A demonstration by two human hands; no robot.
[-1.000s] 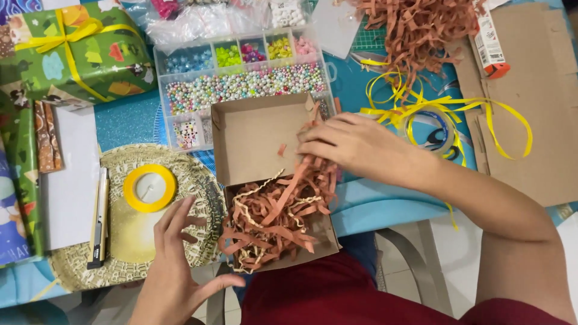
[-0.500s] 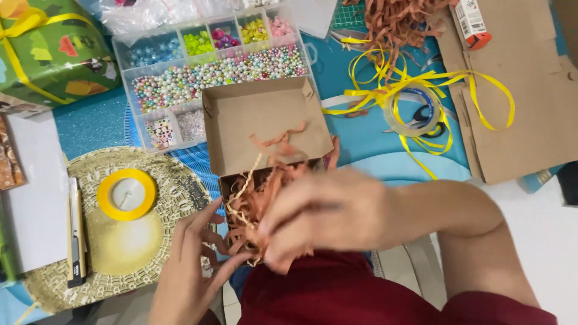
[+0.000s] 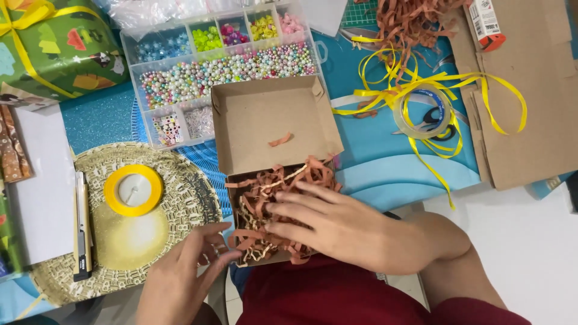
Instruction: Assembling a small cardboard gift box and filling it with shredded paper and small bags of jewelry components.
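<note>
A small brown cardboard box [image 3: 265, 123] lies open at the table's near edge, its lid flap up and its base full of brown and gold shredded paper [image 3: 271, 180]. My right hand [image 3: 337, 225] lies flat on the shredded paper, fingers spread and pressing into it. My left hand [image 3: 186, 274] rests at the box's left lower corner, fingertips touching the shreds and the edge of a round gold woven mat [image 3: 180, 192]. One loose brown strip [image 3: 280, 139] lies inside the lid.
A yellow ribbon roll [image 3: 133, 189] sits on the gold mat beside a utility knife [image 3: 81, 225]. Behind the box stands a clear bead organiser [image 3: 223, 66]. A green wrapped gift [image 3: 54, 42] is far left. Loose yellow ribbon [image 3: 433, 84], a tape roll [image 3: 421, 111], scissors and flat cardboard [image 3: 530, 102] lie right.
My right hand came down from the lid onto the shredded paper in the box base and now presses it flat. My left hand stayed at the box's left corner.
</note>
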